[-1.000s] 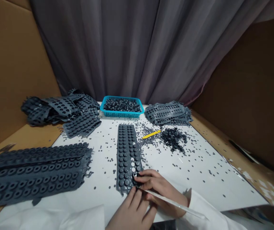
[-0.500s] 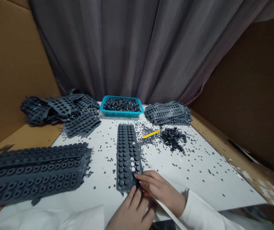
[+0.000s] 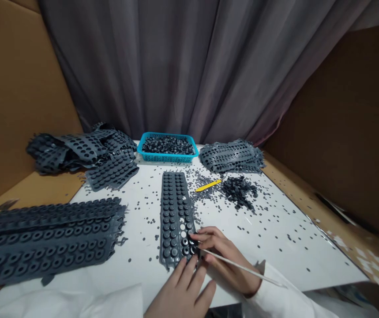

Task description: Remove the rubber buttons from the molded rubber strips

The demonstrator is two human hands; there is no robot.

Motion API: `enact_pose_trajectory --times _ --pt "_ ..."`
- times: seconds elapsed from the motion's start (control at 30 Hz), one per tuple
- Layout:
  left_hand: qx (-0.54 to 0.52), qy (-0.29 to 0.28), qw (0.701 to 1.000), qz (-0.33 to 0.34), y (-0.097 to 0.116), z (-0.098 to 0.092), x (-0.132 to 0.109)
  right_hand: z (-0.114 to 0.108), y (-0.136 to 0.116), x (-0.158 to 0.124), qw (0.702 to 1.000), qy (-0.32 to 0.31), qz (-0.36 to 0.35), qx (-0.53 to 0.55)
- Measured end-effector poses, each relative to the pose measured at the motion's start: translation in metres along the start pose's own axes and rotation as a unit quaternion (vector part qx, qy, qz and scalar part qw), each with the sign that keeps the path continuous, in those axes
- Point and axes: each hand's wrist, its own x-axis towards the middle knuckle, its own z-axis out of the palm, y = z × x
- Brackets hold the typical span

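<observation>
At the near edge of the desk [image 3: 275, 260], my right hand [image 3: 224, 256] is narrowed in a pinch on a thin white stick [image 3: 242, 267], its tip at a dark rubber sheet [image 3: 175, 216] of round studs, which lies at 12 o'clock from my hands. My left hand [image 3: 182, 287] is open, fingertips pressing the sheet's near end. A few holes in the sheet show white desk, and the studs by the tip look next to need it. Farther off, a blue basket [image 3: 167, 159] sits at 12 o'clock, a yellow spatula [image 3: 208, 186] at 1 o'clock, and loose studs [image 3: 238, 192] lie heaped beside it.
</observation>
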Motion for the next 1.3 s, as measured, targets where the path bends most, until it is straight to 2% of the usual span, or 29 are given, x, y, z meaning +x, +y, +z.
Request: enact_pose_trajectory --times 0.3,0.43,0.63,0.73,0.87,0.93,1.03,1.13,1.3 --pt "-0.015 -0.001 1.000 -0.018 0.003 0.003 -0.002 0.005 0.011 -0.003 0.998 -0.016 -0.029 -0.045" --pt "-0.012 0.007 1.000 -0.023 0.003 0.004 -0.001 0.005 0.008 -0.002 0.997 -0.011 -0.042 -0.063" --pt "0.003 -0.011 1.000 -0.008 0.003 0.005 -0.004 0.003 0.006 -0.002 0.993 -0.018 -0.050 -0.102" --pt "0.005 -0.006 1.000 -0.009 0.002 0.007 -0.006 0.004 0.009 -0.002 0.985 -0.013 -0.068 -0.160" --pt "-0.001 0.007 1.000 -0.013 0.002 0.007 -0.005 0.006 0.012 0.001 0.959 -0.006 -0.129 -0.251" --pt "-0.002 0.021 1.000 -0.017 0.002 0.006 -0.004 0.005 0.012 0.004 0.954 0.004 -0.131 -0.269" --pt "-0.001 0.013 1.000 -0.011 0.001 0.007 -0.004 0.002 0.012 0.006 0.966 0.032 -0.071 -0.248" --pt "0.005 -0.001 1.000 0.006 0.000 0.007 -0.006 -0.002 0.009 0.007 0.985 0.045 -0.009 -0.165" --pt "0.004 0.030 1.000 -0.003 -0.001 0.006 -0.003 -0.002 0.007 0.006 0.998 0.012 0.000 -0.061"
